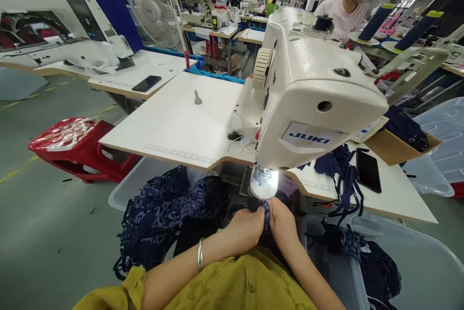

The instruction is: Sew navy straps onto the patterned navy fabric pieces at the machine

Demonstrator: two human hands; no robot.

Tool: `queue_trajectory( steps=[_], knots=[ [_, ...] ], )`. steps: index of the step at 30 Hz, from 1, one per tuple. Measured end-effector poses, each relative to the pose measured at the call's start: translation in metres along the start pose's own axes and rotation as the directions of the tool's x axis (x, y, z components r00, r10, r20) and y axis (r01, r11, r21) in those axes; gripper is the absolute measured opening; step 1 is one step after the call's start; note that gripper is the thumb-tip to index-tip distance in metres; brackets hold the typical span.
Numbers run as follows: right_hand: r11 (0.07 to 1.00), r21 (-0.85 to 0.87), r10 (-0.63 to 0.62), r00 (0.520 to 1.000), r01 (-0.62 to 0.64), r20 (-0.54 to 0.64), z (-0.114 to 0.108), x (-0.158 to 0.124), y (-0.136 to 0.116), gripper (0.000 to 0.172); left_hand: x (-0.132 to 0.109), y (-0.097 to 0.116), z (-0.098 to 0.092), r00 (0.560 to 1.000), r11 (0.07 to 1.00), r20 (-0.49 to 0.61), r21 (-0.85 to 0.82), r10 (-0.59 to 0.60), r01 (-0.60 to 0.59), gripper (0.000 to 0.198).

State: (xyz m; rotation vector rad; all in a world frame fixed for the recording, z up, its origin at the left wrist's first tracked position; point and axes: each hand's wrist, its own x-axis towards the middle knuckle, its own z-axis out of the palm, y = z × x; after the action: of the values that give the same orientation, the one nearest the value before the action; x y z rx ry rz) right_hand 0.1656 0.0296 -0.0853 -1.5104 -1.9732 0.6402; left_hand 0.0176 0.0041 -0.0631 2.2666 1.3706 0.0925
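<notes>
Closest, the left hand (246,228) and right hand (283,223) meet, fingers pinched shut on a navy strip (267,211) just below the lit foot of the sewing machine (308,88); navy heaps fill the left bin (119,194) and right bin (416,261), sewn or unsewn I cannot tell; farther off, a phone (368,171) lies on the table (174,126).

brand word "juki", blue capitals on a pale plate on the end face of the white sewing machine head (319,88), just above the left hand (246,228) and right hand (284,223). the same blue "juki" on the larger white machine (54,6), far up and left of the hands. print on the control panel (368,130), up and right of the hands, is too small to read.
</notes>
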Motion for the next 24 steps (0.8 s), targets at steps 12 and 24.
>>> queue_trajectory(
  steps=[12, 24],
  knots=[
    [0.938, 0.250, -0.326, 0.857, 0.240, 0.399, -0.090, 0.014, -0.060, 0.023, -0.024, -0.008, -0.078, 0.981, 0.814, -0.111, -0.548, 0.161, -0.195, 0.034],
    [0.894, 0.411, 0.183, 0.983, -0.180, 0.033, -0.059, 0.051, -0.060, 0.017, -0.007, -0.022, -0.090, 0.721, 0.886, -0.516, 0.304, 0.462, -0.351, 0.039]
  ],
)
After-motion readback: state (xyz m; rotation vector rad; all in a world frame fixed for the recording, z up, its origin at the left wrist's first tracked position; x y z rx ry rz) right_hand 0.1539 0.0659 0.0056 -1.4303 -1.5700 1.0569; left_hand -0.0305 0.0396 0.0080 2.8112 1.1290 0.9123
